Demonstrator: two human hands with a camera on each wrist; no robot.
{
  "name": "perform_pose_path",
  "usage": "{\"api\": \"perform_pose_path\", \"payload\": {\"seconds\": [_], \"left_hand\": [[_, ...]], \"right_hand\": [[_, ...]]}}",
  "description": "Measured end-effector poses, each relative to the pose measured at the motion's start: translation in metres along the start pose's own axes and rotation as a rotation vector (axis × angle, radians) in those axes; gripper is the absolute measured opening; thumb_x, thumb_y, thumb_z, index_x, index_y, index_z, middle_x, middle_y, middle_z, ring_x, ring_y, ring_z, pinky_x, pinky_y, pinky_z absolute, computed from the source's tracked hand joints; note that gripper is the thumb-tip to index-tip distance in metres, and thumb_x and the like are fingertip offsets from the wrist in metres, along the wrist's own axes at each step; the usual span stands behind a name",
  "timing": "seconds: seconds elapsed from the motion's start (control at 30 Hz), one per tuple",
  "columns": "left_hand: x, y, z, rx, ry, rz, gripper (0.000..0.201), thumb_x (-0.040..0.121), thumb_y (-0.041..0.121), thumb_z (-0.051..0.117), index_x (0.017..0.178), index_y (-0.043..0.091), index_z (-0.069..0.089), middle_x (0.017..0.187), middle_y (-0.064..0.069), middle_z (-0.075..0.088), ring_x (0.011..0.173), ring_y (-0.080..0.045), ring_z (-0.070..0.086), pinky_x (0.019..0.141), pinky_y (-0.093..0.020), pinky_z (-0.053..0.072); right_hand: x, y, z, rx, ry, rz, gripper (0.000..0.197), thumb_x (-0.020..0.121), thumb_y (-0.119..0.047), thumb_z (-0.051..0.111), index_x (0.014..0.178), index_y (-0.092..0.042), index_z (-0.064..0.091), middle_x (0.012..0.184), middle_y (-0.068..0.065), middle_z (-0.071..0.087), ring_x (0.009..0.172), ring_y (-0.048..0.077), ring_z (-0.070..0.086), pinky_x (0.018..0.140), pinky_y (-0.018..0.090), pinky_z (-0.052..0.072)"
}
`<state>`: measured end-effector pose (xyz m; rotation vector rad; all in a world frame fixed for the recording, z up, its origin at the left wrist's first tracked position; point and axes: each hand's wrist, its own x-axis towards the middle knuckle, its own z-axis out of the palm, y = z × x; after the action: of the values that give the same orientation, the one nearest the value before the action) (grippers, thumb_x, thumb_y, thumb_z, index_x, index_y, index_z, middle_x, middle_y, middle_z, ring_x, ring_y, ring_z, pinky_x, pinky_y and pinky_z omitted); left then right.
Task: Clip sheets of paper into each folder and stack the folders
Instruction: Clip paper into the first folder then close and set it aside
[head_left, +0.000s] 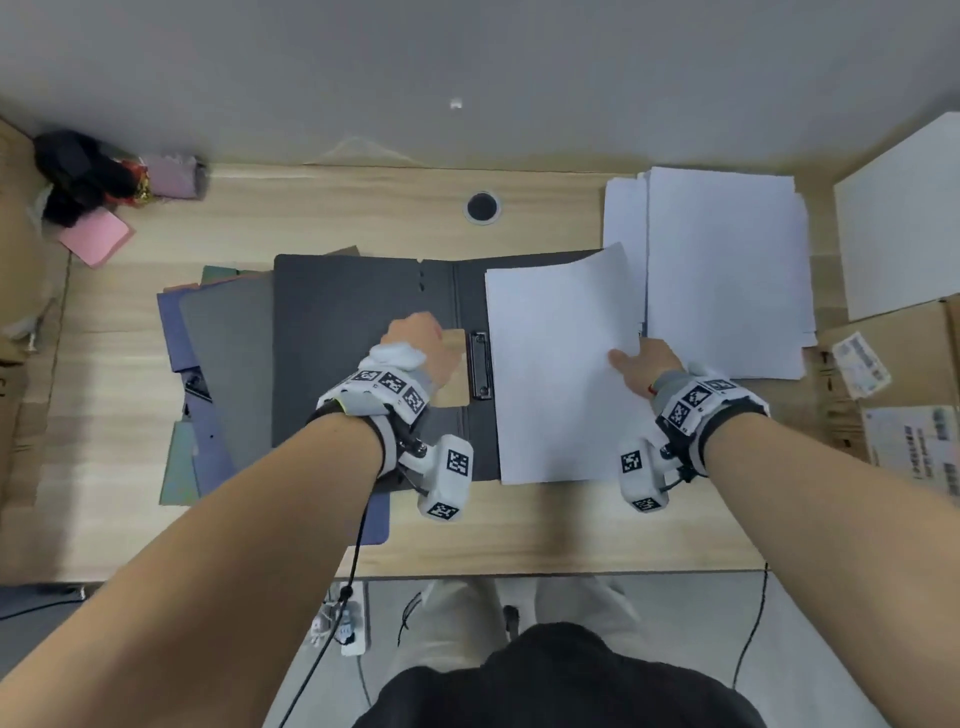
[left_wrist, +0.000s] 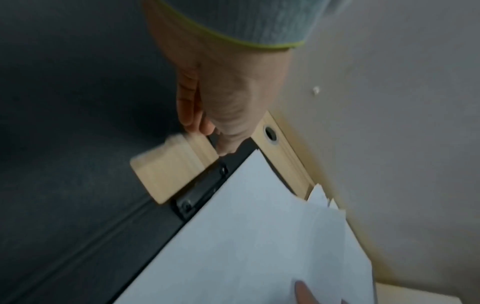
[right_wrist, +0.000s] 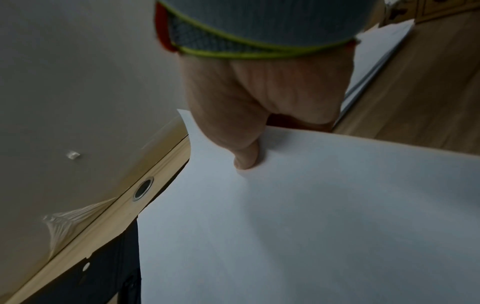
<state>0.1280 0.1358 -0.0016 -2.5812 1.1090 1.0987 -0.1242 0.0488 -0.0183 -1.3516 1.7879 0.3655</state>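
A dark grey folder (head_left: 337, 338) lies open on the wooden desk, its black metal clip (head_left: 480, 366) beside the spine. My left hand (head_left: 441, 338) sits at the clip's far end; in the left wrist view its thumb (left_wrist: 227, 144) reaches the clip (left_wrist: 205, 185) with the fingers curled beside it. A white sheet (head_left: 556, 364) covers the folder's right half, its left edge just beside the clip and its far corner curling up. My right hand (head_left: 623, 358) pinches the sheet's right edge, thumb (right_wrist: 246, 156) on top, fingers hidden underneath.
A loose pile of white paper (head_left: 727, 270) lies at the right. Several closed folders (head_left: 218, 364) lie fanned under the open one's left side. Cardboard boxes (head_left: 893, 374) and a white board (head_left: 904, 218) line the right edge. A cable hole (head_left: 482, 207) lies behind the folder.
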Motion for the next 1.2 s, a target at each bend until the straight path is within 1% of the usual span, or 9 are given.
{"api": "perform_pose_path", "payload": {"seconds": [0.17,0.3,0.43,0.63,0.77,0.93,1.03,1.1,1.2], "left_hand": [[0.016,0.028,0.049,0.090,-0.019,-0.006,0.059,0.083,0.052,0.065,0.124,0.013,0.049,0.114,-0.010,0.060,0.086,-0.028,0.061,0.066,-0.034,0.046],[0.028,0.038,0.065,0.081,0.031,-0.079,0.061,0.082,0.042,0.071,0.125,0.008,0.043,0.125,-0.016,0.051,0.098,-0.031,0.062,0.071,-0.039,0.046],[0.038,0.048,0.072,0.075,0.059,-0.110,0.046,0.085,0.025,0.071,0.120,0.005,0.049,0.120,-0.015,0.058,0.105,-0.030,0.061,0.083,-0.040,0.051],[0.041,0.039,0.064,0.022,-0.013,-0.099,0.023,0.079,0.030,0.070,0.081,0.018,0.051,0.086,-0.001,0.060,0.063,-0.016,0.053,0.053,-0.023,0.042],[0.039,0.018,0.061,-0.210,-0.056,-0.045,0.015,0.076,0.029,0.071,0.088,0.025,0.063,0.092,0.000,0.072,0.076,-0.023,0.069,0.074,-0.033,0.059],[0.038,0.008,0.059,-0.451,-0.055,-0.046,0.024,0.074,0.013,0.075,0.097,0.015,0.072,0.097,-0.010,0.074,0.090,-0.031,0.071,0.083,-0.043,0.059],[0.038,0.006,0.060,-0.466,-0.077,-0.033,0.018,0.070,0.017,0.075,0.074,0.029,0.063,0.096,-0.009,0.074,0.089,-0.031,0.072,0.081,-0.044,0.060],[0.036,0.007,0.059,-0.450,-0.080,-0.042,0.022,0.069,0.021,0.073,0.091,0.024,0.070,0.095,-0.004,0.074,0.084,-0.028,0.073,0.081,-0.042,0.060],[0.035,0.007,0.059,-0.396,-0.063,-0.034,0.045,0.073,0.025,0.074,0.117,0.019,0.067,0.100,0.000,0.072,0.083,-0.024,0.072,0.083,-0.038,0.059]], "right_hand": [[0.017,0.016,0.003,0.058,-0.042,-0.030,0.055,0.096,-0.037,0.055,0.137,-0.002,0.046,0.126,0.009,0.057,0.109,0.031,0.056,0.086,0.034,0.046],[0.021,0.021,-0.003,0.093,-0.052,-0.032,0.067,0.089,-0.040,0.067,0.137,-0.001,0.045,0.105,0.002,0.049,0.096,0.025,0.053,0.079,0.031,0.042],[0.033,0.024,-0.003,0.074,-0.062,-0.015,0.076,0.087,-0.042,0.068,0.142,0.001,0.038,0.127,0.009,0.054,0.112,0.028,0.054,0.089,0.035,0.045],[0.039,0.022,0.003,0.108,-0.081,-0.026,0.069,0.091,-0.037,0.065,0.141,0.001,0.038,0.131,0.010,0.051,0.120,0.030,0.051,0.094,0.033,0.042],[0.042,0.024,0.007,0.136,-0.120,-0.033,0.079,0.084,-0.049,0.068,0.140,-0.001,0.040,0.126,0.007,0.053,0.105,0.023,0.051,0.088,0.035,0.046],[0.045,0.026,0.015,0.148,-0.107,-0.015,0.051,0.086,-0.043,0.068,0.114,-0.003,0.054,0.092,0.003,0.058,0.082,0.021,0.053,0.065,0.027,0.041],[0.044,0.025,0.021,0.177,-0.102,-0.015,0.068,0.082,-0.049,0.070,0.124,0.001,0.051,0.112,0.009,0.061,0.107,0.028,0.058,0.080,0.034,0.049],[0.043,0.022,0.024,0.169,-0.110,-0.025,0.081,0.080,-0.054,0.070,0.135,-0.002,0.043,0.128,0.009,0.054,0.121,0.028,0.051,0.093,0.039,0.047],[0.043,0.020,0.028,0.187,-0.107,-0.039,0.062,0.079,-0.052,0.072,0.120,-0.015,0.042,0.096,-0.002,0.044,0.099,0.019,0.043,0.072,0.030,0.041]]}}
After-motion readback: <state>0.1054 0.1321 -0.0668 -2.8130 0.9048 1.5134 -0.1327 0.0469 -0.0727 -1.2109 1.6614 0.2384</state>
